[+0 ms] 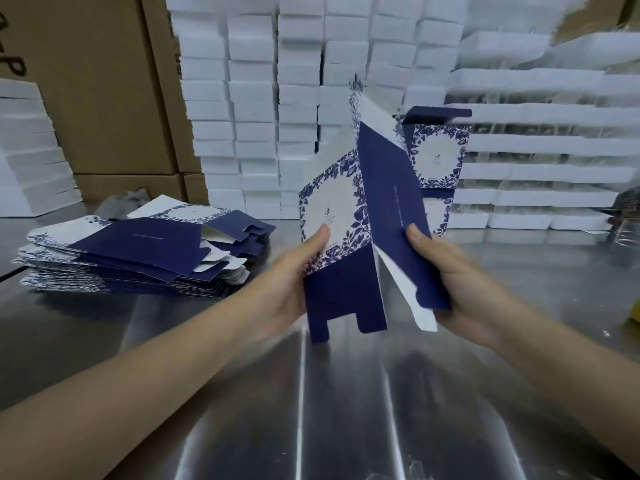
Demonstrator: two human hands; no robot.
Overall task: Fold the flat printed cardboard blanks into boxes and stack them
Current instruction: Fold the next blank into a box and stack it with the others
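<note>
Above the metal table I hold a blue-and-white printed cardboard blank (388, 188), partly opened into a sleeve, its flaps hanging down. My left hand (294, 271) grips its floral panel, thumb on the front. My right hand (446, 271) grips the plain dark-blue panel, thumb on top. Behind the blank, folded boxes (438, 161) of the same print stand one on another. A pile of flat blanks (138, 251) lies on the table at the left.
The shiny metal table (346, 393) stretches toward me. White foam trays (263, 109) are stacked high along the back and right. Brown cartons (104, 91) stand at the back left, with more white trays (31, 150) leaning at the far left.
</note>
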